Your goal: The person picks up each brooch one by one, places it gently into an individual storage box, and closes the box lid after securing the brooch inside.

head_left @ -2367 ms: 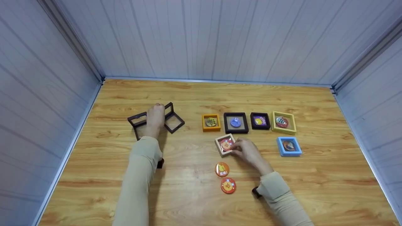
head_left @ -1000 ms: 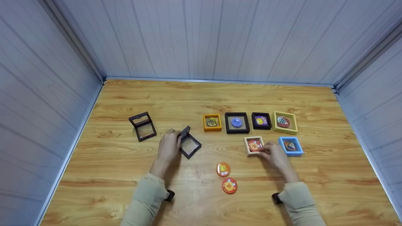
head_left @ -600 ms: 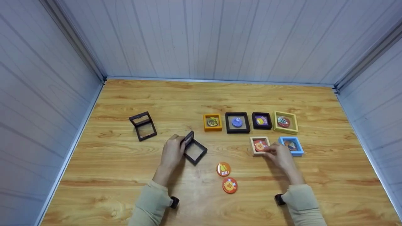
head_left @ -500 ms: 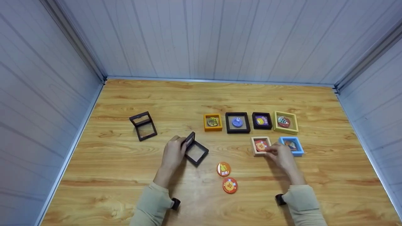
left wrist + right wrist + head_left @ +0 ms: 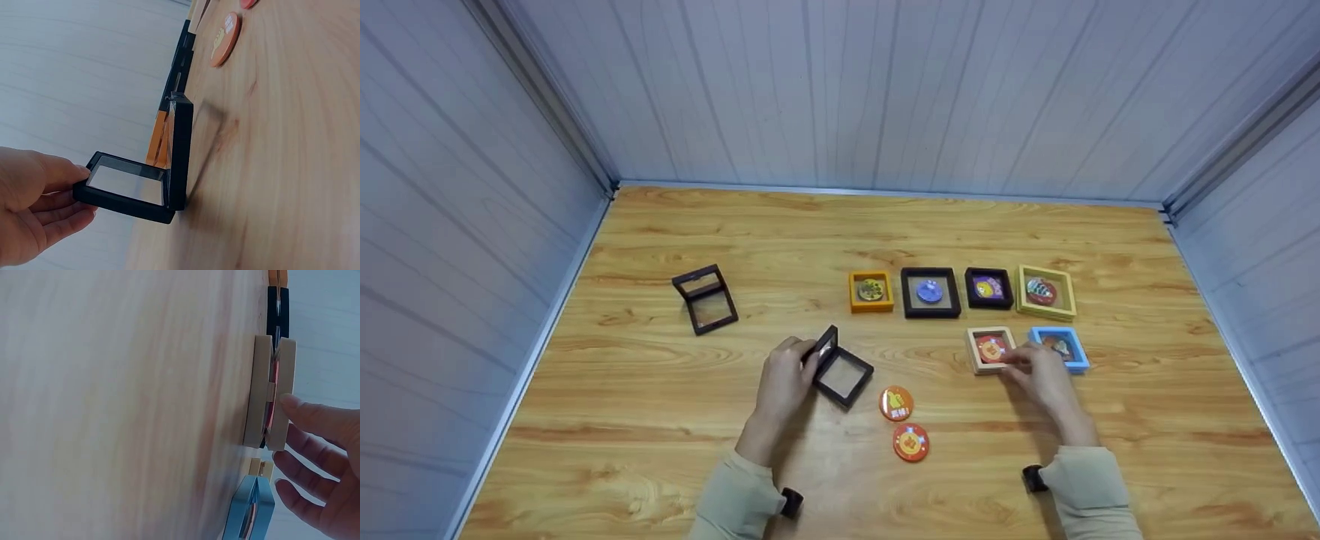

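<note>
My left hand [image 5: 782,382] pinches the raised half of a small black display frame [image 5: 842,377], hinged wide open with clear film in its window. In the left wrist view the thumb and fingers grip the frame's [image 5: 179,152] edge, and its lower half hangs close over the table. My right hand [image 5: 1048,381] pinches a beige display frame [image 5: 973,358] with a red round badge [image 5: 991,348] inside. The right wrist view shows the thumb on its upper half [image 5: 286,371], the two halves slightly parted. Two loose badges, one orange [image 5: 896,403] and one red [image 5: 911,442], lie between the hands.
A blue frame [image 5: 1078,358] with a badge stands just right of the beige one. Behind are an orange frame [image 5: 853,294], two black frames with badges and a yellow frame [image 5: 1071,292]. Another hinged-open black frame [image 5: 712,328] stands at the left. Panel walls surround the table.
My left hand took hold of the black frame at the left and brought it right and nearer. My right hand moved the beige frame rightward beside the blue one, straightening it.
</note>
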The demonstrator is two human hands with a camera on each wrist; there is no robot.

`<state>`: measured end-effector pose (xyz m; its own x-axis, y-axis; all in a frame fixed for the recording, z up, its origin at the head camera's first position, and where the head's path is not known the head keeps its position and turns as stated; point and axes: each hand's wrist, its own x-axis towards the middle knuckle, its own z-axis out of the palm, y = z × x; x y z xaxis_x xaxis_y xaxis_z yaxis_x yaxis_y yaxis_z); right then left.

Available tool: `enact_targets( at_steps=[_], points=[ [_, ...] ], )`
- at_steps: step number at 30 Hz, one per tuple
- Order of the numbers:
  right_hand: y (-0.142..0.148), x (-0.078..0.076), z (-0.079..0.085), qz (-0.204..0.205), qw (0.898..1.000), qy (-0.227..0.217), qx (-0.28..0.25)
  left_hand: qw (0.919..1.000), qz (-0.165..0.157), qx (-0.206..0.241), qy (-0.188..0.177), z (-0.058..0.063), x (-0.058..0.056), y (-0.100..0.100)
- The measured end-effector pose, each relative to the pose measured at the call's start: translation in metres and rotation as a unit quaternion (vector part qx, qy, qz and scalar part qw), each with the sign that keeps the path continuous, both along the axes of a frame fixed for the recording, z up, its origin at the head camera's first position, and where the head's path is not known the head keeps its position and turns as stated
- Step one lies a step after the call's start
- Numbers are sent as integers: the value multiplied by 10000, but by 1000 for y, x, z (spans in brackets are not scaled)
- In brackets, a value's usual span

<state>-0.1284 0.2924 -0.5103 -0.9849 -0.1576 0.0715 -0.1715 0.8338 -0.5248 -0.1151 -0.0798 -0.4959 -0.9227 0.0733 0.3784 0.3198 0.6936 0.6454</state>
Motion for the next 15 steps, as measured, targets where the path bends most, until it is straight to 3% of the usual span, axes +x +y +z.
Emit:
enact_targets(
  at_steps=[9,12,15],
  points=[
    [-14,11,8,163,9972,725,39,9997,51,229,-103,-4,8,5],
    [-28,17,10,360,9934,1087,-112,9994,35,314,-102,-5,10,6],
    [-42,22,9,606,9915,1129,-201,9992,4,395,-52,-6,11,6]
  ],
)
